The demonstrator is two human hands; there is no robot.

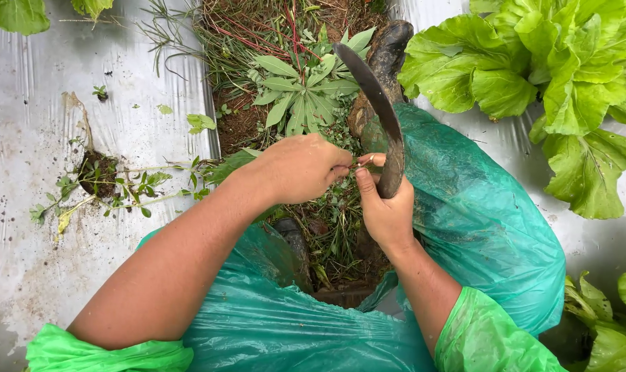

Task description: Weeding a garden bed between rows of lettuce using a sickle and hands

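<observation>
Curved knife (382, 110) sat right at both hands, above green raincoat (478, 213); right hand (385, 210) closed round dark handle low down; long blade ran up and a bit left, tip pointing away from person; left hand (299, 167) closed, pinching something small beside handle, cannot tell what; right hand nearer knife; leafy weed (303, 93) just beyond.

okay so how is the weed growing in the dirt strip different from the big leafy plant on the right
The weed has narrow, pointed leaves in a flat rosette; the leafy plant has broad, crinkled ones. The weed is duller green, the leafy plant bright yellow-green. The weed grows from bare soil, the leafy plant beside silver plastic sheeting. Both are rooted and green.
</observation>
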